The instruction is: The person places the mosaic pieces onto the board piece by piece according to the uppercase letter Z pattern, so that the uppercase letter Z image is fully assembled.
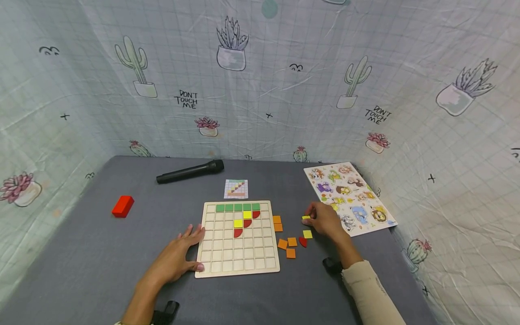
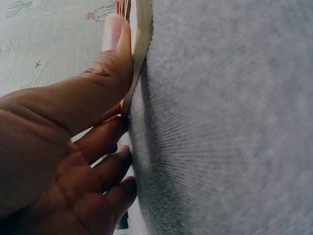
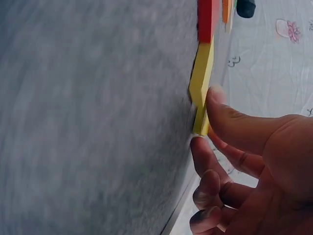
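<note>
A light wooden grid board (image 1: 227,262) carries a row of green squares (image 1: 238,207), two yellow squares and several red quarter-round pieces (image 1: 238,233). My left hand (image 1: 176,255) lies along the board's left edge, fingers spread, its thumb (image 2: 115,44) resting on the near corner. Right of the board, my right hand (image 1: 326,220) pinches a yellow square tile (image 1: 306,217) between thumb and fingertips. In the right wrist view this tile (image 3: 201,122) is low over the cloth. Another yellow tile (image 1: 307,234) and a red quarter-round piece (image 1: 303,242) lie just nearer to me.
Several orange squares (image 1: 290,253) lie beside the board's right edge. A small pattern card (image 1: 236,189) sits behind the board, with a black microphone (image 1: 190,171) farther back. The animal sticker sheet (image 1: 349,198) is at the right, a red block (image 1: 123,206) at the left.
</note>
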`<state>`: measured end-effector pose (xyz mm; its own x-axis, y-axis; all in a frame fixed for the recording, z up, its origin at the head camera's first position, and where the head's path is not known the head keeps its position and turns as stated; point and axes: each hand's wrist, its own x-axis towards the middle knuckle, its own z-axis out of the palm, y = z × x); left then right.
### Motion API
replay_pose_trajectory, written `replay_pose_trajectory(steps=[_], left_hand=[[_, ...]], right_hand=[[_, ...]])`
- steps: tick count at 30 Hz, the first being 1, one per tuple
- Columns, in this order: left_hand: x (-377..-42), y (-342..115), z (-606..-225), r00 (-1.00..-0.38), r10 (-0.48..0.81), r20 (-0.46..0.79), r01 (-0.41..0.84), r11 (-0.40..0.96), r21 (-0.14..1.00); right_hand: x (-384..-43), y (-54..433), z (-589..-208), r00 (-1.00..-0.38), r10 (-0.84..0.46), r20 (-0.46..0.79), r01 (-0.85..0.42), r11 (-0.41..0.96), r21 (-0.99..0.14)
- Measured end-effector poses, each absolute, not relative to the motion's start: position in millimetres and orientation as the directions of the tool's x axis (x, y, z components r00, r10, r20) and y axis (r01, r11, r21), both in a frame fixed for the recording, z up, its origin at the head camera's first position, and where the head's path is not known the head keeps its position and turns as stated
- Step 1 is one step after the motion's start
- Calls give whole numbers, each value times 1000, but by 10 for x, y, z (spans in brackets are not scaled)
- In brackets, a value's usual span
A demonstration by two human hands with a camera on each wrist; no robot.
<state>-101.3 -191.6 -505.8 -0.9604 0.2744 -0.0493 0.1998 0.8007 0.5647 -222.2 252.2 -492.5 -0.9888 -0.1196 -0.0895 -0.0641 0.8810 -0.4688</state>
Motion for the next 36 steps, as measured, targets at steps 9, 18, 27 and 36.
replay_pose_trajectory(steps=[9,18,27,36], left_hand=[[-1005,-1914,-5035,-956,292,-41,218,794,568],[-1013,-1915,-5036,-956,288,-50,209,793,572],[-1002,-1924,-5027,-957,286,-56,204,792,576],[-1009,-1921,-5022,-957,283,-67,194,793,578]], right_hand=[[-2165,2225,-4904,-990,-138,8,-120,831,-544],[-2061,1695,-4711,-983,-178,36,-166,802,-574],[-1992,1108,-4733,-960,-277,34,-231,721,-653],[-1977,662,-4859,-941,-337,-20,-245,722,-647]])
